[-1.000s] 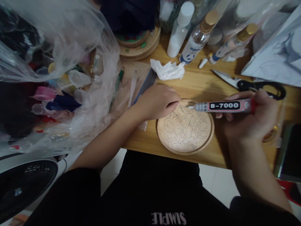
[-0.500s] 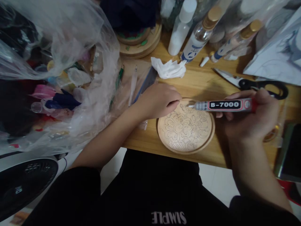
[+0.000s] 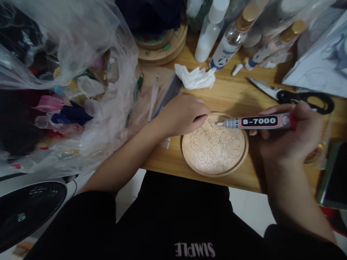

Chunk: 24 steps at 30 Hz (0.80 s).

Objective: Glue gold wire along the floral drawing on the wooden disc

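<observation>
A round wooden plate (image 3: 214, 148) with flower outlines drawn on it lies near the table's front edge. My right hand (image 3: 292, 133) is closed round a B-7000 glue tube (image 3: 258, 121), held nearly level with its nozzle pointing left. The nozzle tip is over the upper part of the plate, at the drawn lines; whether it touches the wood I cannot tell. My left hand (image 3: 188, 115) rests at the plate's upper left rim, its fingers curled together. What those fingers hold, if anything, is hidden.
Black-handled scissors (image 3: 292, 96) lie behind my right hand. Crumpled white tissue (image 3: 195, 76) sits behind the plate, with bottles (image 3: 226, 47) further back. A large plastic bag (image 3: 108, 119) of coloured items fills the left. A dark device (image 3: 334, 177) is at the right edge.
Both hands and the glue tube hold almost the same place over the plate. The view has shifted very slightly.
</observation>
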Each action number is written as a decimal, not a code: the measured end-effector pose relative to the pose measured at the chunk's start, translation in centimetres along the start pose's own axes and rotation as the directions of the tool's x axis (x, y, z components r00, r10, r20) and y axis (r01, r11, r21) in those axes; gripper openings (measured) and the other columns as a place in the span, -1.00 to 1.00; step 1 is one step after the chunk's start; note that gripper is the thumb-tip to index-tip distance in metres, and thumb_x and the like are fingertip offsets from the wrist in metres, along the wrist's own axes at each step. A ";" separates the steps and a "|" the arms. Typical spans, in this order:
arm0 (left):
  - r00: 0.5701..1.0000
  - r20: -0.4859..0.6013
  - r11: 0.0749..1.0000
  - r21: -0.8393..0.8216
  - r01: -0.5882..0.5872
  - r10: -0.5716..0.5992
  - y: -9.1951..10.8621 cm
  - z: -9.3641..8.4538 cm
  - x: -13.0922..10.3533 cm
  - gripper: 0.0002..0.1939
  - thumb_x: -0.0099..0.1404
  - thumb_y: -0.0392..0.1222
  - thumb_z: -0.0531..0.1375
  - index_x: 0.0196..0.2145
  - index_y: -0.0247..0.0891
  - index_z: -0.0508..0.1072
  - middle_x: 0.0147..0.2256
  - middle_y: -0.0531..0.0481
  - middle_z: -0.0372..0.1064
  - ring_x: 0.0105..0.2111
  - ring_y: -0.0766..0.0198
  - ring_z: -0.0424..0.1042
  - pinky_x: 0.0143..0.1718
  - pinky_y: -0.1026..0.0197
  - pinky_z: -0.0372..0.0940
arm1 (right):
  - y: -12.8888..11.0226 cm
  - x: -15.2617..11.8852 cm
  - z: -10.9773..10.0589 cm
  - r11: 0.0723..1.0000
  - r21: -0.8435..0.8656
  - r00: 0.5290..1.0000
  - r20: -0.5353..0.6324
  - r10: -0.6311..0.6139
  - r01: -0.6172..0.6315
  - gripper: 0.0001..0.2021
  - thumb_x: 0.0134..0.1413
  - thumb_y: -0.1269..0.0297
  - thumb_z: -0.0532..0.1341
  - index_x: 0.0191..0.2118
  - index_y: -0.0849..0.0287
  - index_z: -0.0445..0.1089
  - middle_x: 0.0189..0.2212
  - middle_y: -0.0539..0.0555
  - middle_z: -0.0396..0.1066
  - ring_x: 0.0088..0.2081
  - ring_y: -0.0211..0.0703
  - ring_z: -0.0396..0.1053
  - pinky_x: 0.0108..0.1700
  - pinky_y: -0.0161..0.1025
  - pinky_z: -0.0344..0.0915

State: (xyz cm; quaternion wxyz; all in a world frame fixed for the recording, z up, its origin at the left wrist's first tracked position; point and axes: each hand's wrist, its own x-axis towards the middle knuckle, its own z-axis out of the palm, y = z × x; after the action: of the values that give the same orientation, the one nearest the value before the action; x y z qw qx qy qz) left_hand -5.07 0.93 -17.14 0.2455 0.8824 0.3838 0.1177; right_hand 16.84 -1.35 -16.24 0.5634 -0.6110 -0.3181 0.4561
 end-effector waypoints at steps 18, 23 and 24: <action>0.999 0.035 1.000 0.019 0.025 -0.025 0.2 -0.3 0.1 -0.75 0.39 -0.27 0.08 -0.33 -0.28 0.56 -0.37 -0.02 0.50 -0.32 0.28 0.43 -0.33 0.21 0.16 | 0.1 0.0 -0.2 0.999 0.010 0.999 -0.003 -0.037 0.038 -0.70 -0.27 0.02 0.18 -0.71 0.16 0.34 -0.80 -0.04 0.18 -0.84 -0.35 -0.03 -0.84 -0.28 -0.11; 0.999 0.038 0.999 0.019 0.028 -0.028 0.3 -0.3 0.1 -0.75 0.39 -0.27 0.08 -0.33 -0.27 0.56 -0.36 -0.02 0.50 -0.31 0.27 0.44 -0.32 0.20 0.17 | 0.1 0.0 -0.2 0.998 0.038 0.997 0.048 -0.052 0.050 -0.69 -0.23 0.03 0.20 -0.69 0.16 0.34 -0.82 -0.10 0.09 -0.83 -0.36 -0.03 -0.82 -0.29 -0.05; 0.999 0.037 0.999 0.019 0.027 -0.027 0.3 -0.3 0.1 -0.75 0.39 -0.26 0.08 -0.33 -0.27 0.56 -0.35 -0.02 0.50 -0.31 0.27 0.44 -0.32 0.20 0.17 | 0.1 0.0 -0.2 0.998 0.032 0.998 0.043 -0.047 0.046 -0.69 -0.24 0.02 0.21 -0.69 0.16 0.34 -0.82 -0.10 0.10 -0.83 -0.36 -0.03 -0.82 -0.29 -0.05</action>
State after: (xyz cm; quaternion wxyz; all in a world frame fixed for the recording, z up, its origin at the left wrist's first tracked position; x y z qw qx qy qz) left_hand -4.94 0.96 -16.73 0.2459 0.8814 0.3921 0.0943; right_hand 17.04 -1.44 -16.38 0.5760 -0.5846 -0.3375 0.4611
